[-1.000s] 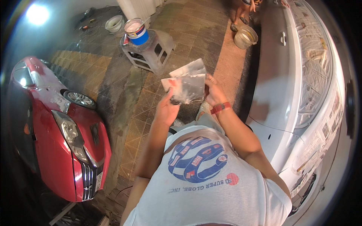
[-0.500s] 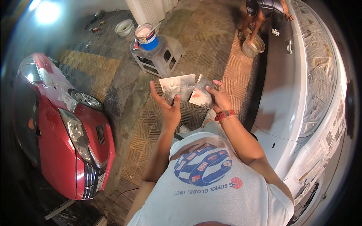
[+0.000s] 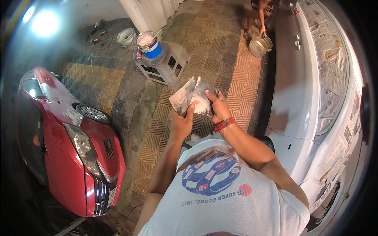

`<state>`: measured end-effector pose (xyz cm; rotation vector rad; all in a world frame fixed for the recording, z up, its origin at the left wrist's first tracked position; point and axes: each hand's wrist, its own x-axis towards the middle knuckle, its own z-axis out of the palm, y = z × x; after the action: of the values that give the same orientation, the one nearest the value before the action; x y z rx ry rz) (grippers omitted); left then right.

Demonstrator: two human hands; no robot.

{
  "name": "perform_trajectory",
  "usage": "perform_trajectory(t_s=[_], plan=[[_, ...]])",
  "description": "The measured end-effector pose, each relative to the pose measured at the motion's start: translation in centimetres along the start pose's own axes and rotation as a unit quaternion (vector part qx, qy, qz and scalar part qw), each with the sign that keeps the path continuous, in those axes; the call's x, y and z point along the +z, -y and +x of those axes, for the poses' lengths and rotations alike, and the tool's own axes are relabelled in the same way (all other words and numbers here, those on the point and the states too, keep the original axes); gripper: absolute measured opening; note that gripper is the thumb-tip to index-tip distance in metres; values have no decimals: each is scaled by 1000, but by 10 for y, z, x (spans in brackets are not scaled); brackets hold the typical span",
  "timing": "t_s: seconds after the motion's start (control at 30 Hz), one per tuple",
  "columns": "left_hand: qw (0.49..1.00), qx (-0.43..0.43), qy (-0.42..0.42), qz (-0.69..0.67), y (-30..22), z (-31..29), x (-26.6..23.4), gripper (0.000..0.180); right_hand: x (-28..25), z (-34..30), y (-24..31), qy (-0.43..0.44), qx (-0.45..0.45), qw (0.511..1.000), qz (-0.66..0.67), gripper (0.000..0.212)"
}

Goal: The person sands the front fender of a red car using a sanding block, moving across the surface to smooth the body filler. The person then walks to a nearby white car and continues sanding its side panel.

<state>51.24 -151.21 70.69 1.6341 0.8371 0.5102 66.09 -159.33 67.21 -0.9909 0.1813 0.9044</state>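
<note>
In front of my chest I hold two flat, squarish putty spreaders, both smeared with greyish and pale paste. My left hand (image 3: 181, 123) pinches the left spreader (image 3: 181, 97) at its lower edge, thumb on top. The right spreader (image 3: 202, 105) is gripped by my right hand (image 3: 219, 107), thumb across its face; a reddish smear marks it. The spreaders' inner edges meet or overlap; I cannot tell which is on top. Beyond them, an open blue and white can (image 3: 152, 49) of pinkish paste sits on a grey plastic stool (image 3: 172, 65), a stick leaning in it.
A red car (image 3: 65, 145) with patchy panels stands at left. Close on my right is a pale car (image 3: 289, 118), its windows masked with paper. Another person's hand reaches to a bucket (image 3: 256, 49) at far right. A white bucket (image 3: 126, 37) stands behind the stool.
My hands have come closer together and the two spreaders have tilted upright, edges now meeting. My left fingers have folded in. The other person's arm has risen to the bucket's rim.
</note>
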Motion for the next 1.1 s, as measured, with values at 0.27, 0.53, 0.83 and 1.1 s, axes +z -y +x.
perform_trajectory(t_s=[0.27, 0.53, 0.83, 1.1], plan=[[996, 48, 68, -35, -14, -8, -30, 26, 25, -10, 38, 132, -156, 930, -304, 36], [999, 38, -14, 11, -18, -8, -29, 27, 12, 12, 19, 207, -337, 783, -480, 38], [999, 20, 13, 48, -21, -5, -26, 32, 30, 4, 20, 155, -227, 874, -401, 45], [984, -65, 150, -71, 0, 6, -46, 42, 59, -18, 58, 237, -309, 777, -495, 49]])
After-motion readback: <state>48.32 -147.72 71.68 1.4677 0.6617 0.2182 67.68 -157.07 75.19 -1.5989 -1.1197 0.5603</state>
